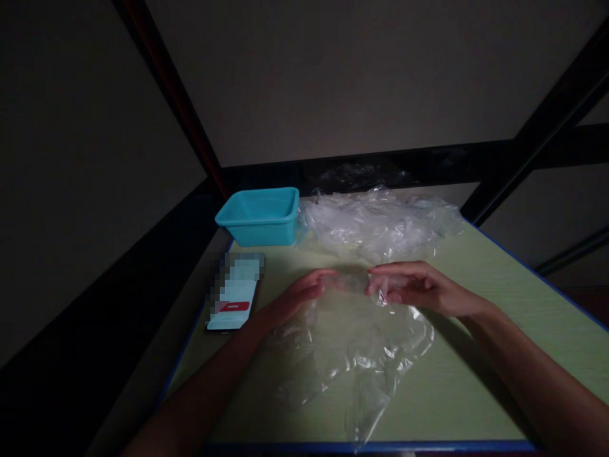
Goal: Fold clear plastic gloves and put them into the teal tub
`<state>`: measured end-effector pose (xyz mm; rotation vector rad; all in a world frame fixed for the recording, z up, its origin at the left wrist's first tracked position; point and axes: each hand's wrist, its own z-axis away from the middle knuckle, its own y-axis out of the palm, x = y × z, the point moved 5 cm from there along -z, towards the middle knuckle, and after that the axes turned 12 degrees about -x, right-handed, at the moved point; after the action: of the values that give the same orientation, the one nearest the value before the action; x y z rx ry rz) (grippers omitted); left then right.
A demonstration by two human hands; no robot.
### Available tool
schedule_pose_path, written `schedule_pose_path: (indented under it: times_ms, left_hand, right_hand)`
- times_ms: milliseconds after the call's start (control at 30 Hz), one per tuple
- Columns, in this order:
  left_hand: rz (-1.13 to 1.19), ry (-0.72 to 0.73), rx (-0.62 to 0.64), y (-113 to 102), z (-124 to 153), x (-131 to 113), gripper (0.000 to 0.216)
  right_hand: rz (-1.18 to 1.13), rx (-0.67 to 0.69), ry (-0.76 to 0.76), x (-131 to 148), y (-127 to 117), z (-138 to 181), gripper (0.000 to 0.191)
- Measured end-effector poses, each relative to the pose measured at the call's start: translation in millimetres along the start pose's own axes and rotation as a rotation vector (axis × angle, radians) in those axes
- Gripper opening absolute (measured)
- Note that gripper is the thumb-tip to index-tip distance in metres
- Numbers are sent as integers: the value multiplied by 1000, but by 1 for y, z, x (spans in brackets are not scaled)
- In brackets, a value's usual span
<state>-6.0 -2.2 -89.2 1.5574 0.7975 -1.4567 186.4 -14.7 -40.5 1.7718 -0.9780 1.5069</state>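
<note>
A clear plastic bag spreads between my two hands, its loose lower part draping toward the table's front edge. My left hand is closed on the bag's far edge at the left. On the right, my right hand grips the same edge, fingers bent and partly covered by the film. A short stretch of film spans the gap between the fingertips. Beyond the hands lies a heap of crumpled clear plastic bags.
A turquoise plastic basket stands at the table's back left, touching or close beside the heap. Nearer, by the left edge, lies a phone with its screen lit. The pale green table has a blue rim and meets a wall behind.
</note>
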Motion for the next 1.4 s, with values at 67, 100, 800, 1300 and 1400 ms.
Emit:
schedule_pose_path:
  times_ms: [67,100,800,1300,1400]
  left_hand:
    - [67,-27,77,5,0,2,56]
    - [90,-37,99,7,1,3,58]
    - [-333,-93,-351,-15,-2,-2,43]
    - [-1341,701,-667,-9,22,-46,24]
    - [-1356,703,-581,11,27,-46,22]
  right_hand:
    - [23,-57,12,-1,-4,-1,39]
    - [45,-81,29,-3,-6,-2,39]
    - [292,-316,396,-45,-33,-2,45]
    - [1040,-487,73,-21,-30,-1,37]
    - [1139,-563,-159,-1,-13,0,24]
